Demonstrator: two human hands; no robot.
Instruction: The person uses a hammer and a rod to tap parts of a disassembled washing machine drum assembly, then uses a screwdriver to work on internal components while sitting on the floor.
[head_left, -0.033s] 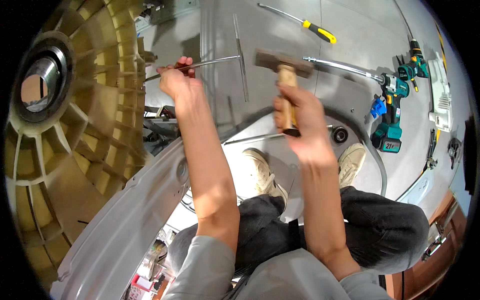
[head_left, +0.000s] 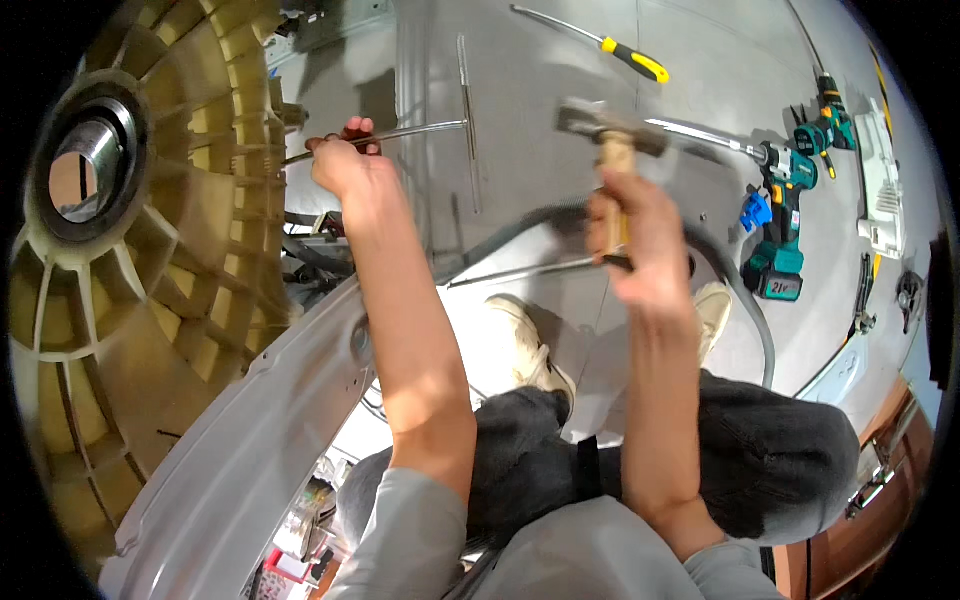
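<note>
My left hand is closed round the metal shaft of a T-handle wrench. Its crossbar stands out to the right, and its far end runs toward the ribbed, yellowish washing-machine drum tub at the left, where the tip is hidden. In my right hand is a hammer, gripped by its wooden handle. The hammer's steel head, slightly blurred, is raised right of the crossbar and apart from it. A metal bearing ring surrounds the hole in the tub's hub.
A light grey panel slants along the lower left. On the floor lie a yellow-black screwdriver, a green cordless impact wrench with a long extension, a blue clip and a green drill. A grey hose curves round my shoes.
My right hand and the hammer have swung to the right, away from the crossbar. The left hand and the T-handle wrench have shifted slightly left in the picture.
</note>
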